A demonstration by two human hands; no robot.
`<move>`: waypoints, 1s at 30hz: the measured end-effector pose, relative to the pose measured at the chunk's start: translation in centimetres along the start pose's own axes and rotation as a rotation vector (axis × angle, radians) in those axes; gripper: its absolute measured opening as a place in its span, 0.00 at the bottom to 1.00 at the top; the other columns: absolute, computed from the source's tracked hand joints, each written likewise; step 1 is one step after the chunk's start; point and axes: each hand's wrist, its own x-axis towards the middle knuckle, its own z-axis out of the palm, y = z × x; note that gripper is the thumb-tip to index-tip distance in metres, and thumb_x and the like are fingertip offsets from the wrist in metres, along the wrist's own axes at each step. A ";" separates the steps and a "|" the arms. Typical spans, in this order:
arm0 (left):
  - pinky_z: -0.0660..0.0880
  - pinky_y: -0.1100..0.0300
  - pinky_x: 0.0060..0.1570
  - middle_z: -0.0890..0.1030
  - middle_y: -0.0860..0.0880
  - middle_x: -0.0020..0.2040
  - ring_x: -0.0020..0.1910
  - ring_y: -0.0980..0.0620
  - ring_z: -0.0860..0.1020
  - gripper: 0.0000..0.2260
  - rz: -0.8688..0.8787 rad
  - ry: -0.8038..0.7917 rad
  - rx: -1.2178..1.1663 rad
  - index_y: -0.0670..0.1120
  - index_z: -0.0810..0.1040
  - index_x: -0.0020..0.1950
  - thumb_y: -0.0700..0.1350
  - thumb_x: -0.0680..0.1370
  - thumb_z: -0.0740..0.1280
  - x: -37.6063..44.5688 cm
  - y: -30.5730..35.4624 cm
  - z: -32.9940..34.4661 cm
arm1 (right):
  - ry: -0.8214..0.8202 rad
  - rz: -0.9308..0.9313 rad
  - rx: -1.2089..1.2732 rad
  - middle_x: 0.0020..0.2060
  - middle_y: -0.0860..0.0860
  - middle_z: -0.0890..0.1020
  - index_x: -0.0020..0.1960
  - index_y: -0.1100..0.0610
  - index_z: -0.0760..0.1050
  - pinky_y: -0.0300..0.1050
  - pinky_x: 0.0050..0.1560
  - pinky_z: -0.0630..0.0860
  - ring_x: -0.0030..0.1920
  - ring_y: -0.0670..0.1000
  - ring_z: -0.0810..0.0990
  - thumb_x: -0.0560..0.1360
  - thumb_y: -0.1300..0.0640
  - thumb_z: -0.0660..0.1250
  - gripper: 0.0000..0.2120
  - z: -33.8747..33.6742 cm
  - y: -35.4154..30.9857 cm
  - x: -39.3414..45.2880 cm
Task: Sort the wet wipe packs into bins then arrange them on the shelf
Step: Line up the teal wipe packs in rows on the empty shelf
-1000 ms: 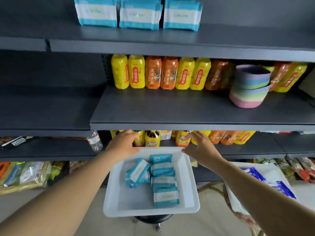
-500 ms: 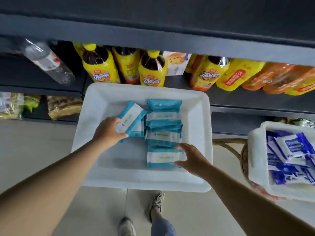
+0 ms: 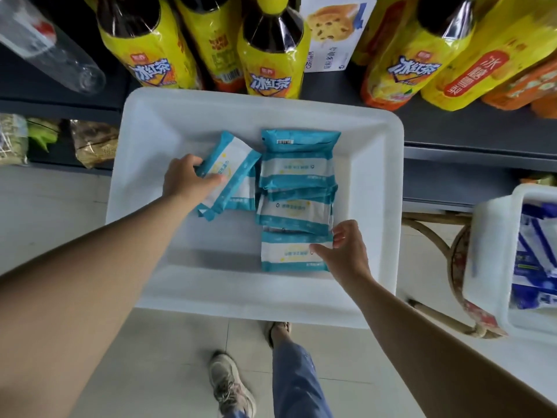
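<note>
Both hands reach deeper into the white rectangular plastic bin [image 3: 144,164] than half a second ago. Left hand [image 3: 187,181] grips a tilted teal-and-white wet wipe pack [image 3: 232,164], thumb on top and fingers curled round its edge. Right hand [image 3: 346,251] pinches the nearest pack [image 3: 289,251] of the overlapping row beside it, below yellow iced-tea bottles [image 3: 271,52] on the dark shelf [image 3: 467,131].

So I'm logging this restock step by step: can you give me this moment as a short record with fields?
bin: white bin in front of the drinks shelf
contents: teal wipe packs, a column on the right, tilted ones on the left
left hand: left hand grips a tilted pack
right hand: right hand pinches the nearest pack
second bin: blue packs, far right
shelf: tea bottles
</note>
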 end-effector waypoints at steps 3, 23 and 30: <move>0.71 0.57 0.44 0.78 0.44 0.53 0.51 0.44 0.78 0.22 -0.049 -0.012 -0.049 0.42 0.76 0.58 0.51 0.68 0.75 0.5 0.1 0.0 | -0.032 0.059 0.086 0.42 0.47 0.76 0.50 0.57 0.66 0.25 0.23 0.66 0.39 0.41 0.74 0.69 0.60 0.74 0.18 0.2 0.2 -0.1; 0.76 0.56 0.50 0.81 0.47 0.51 0.47 0.48 0.79 0.09 -0.126 -0.233 -0.638 0.47 0.77 0.47 0.38 0.71 0.73 -3.1 -3.9 -1.3 | -0.280 0.107 -0.006 0.44 0.52 0.82 0.52 0.56 0.79 0.47 0.43 0.77 0.45 0.55 0.80 0.72 0.57 0.72 0.09 1.7 1.6 -0.5; 0.74 0.61 0.40 0.81 0.47 0.46 0.42 0.50 0.79 0.07 -0.096 -0.243 -0.746 0.45 0.77 0.45 0.37 0.71 0.73 -6.3 -4.6 -4.7 | -0.140 0.058 0.211 0.43 0.53 0.81 0.45 0.58 0.73 0.51 0.48 0.81 0.48 0.55 0.81 0.74 0.64 0.66 0.03 0.8 -0.6 -3.0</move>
